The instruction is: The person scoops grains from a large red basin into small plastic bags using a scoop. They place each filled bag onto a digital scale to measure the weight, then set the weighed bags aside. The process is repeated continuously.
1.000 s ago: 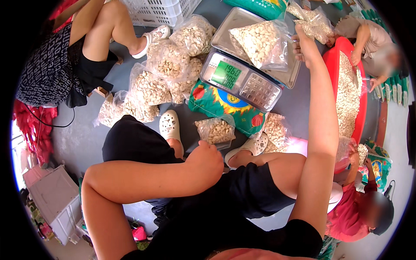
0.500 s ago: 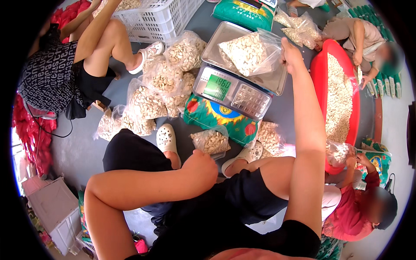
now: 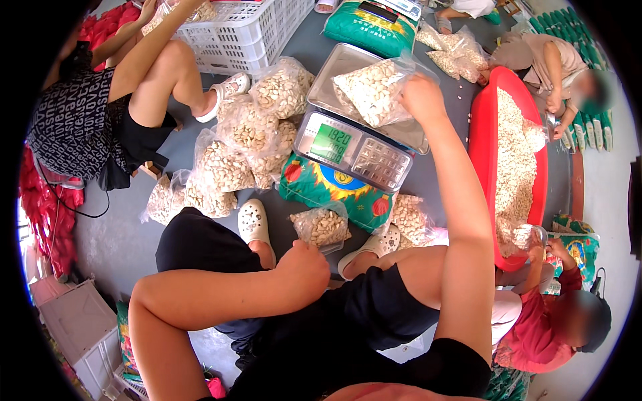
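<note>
A clear plastic bag of pale, nut-like pieces (image 3: 371, 92) lies tilted on the steel pan (image 3: 323, 83) of a digital scale (image 3: 354, 152). My right hand (image 3: 422, 100) is closed at the bag's loose mouth, beside the contents; its fingertips are partly hidden by the plastic and the hand itself. My left hand (image 3: 304, 271) is held as a fist above my lap, and whatever may be inside it is hidden. Just beyond it, a smaller bag of the same pieces (image 3: 321, 225) rests on the floor between my shoes. The scale's green display is lit.
Filled bags (image 3: 227, 160) are heaped left of the scale, near a white crate (image 3: 247, 30). A green printed sack (image 3: 334, 194) lies at the scale's near side. At right, two people work at a red tub (image 3: 485, 147) of pale pieces; another person (image 3: 73, 113) sits at left.
My right hand has moved left and slightly down, from the bag's outer edge closer to its contents. The figures on the scale display have changed. My left fist stays nearly in place.
</note>
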